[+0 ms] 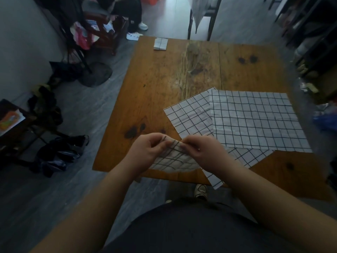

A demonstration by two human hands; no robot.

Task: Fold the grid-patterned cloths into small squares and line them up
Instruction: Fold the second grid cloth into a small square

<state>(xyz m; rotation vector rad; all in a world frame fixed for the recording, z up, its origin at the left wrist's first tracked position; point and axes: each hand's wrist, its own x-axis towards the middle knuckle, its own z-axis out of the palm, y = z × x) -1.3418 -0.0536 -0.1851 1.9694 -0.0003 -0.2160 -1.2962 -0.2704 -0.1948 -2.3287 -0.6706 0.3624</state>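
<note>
A white cloth with a black grid hangs lifted over the near edge of the wooden table. My left hand and my right hand both pinch its top edge, close together. Two more grid cloths lie flat and overlapping on the right half of the table: the upper one lies square, and the lower one sits rotated beneath it, with a corner past the near edge. A small folded grid cloth rests at the far left corner.
A seated person's legs and white shoes are beyond the far left corner. Bags and dark clothes litter the floor on the left. A chair stands behind the table, and shelving is on the right.
</note>
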